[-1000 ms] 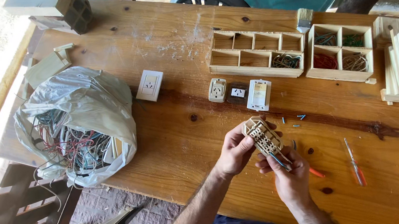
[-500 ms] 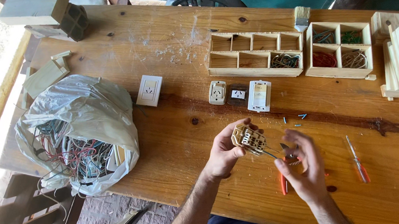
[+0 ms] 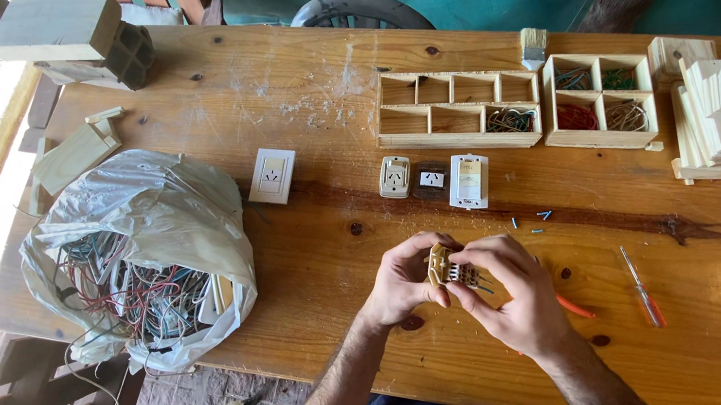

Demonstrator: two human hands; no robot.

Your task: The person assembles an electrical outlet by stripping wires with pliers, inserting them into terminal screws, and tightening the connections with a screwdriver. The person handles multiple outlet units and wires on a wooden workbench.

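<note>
— What has moved since a moment ago?

— My right hand has come up off the table. Half a second back it was lower, near the orange-handled tool; now it closes over the socket module from the right, and that tool lies on the wooden table just under my wrist. My left hand has kept its grip and pulled the piece a little closer to me.

— So both hands are on it?

— Yes. Left fingers pinch the cream-coloured end, right fingers wrap the other end. Neither hand is open; both are narrowed around the same part, held just above the table edge in front of me.

— What does that mean for the work?

— I judge I've put the tool aside to work the part by fingers alone.

— How does the piece look?

— Small, beige plastic, with metal contacts showing between my fingers. Most of it is hidden by my right hand, so I can't tell which way it faces.

— And around you?

— Three more socket pieces lie beyond my hands, a red screwdriver to the right, a bag of wires to the left.
</note>
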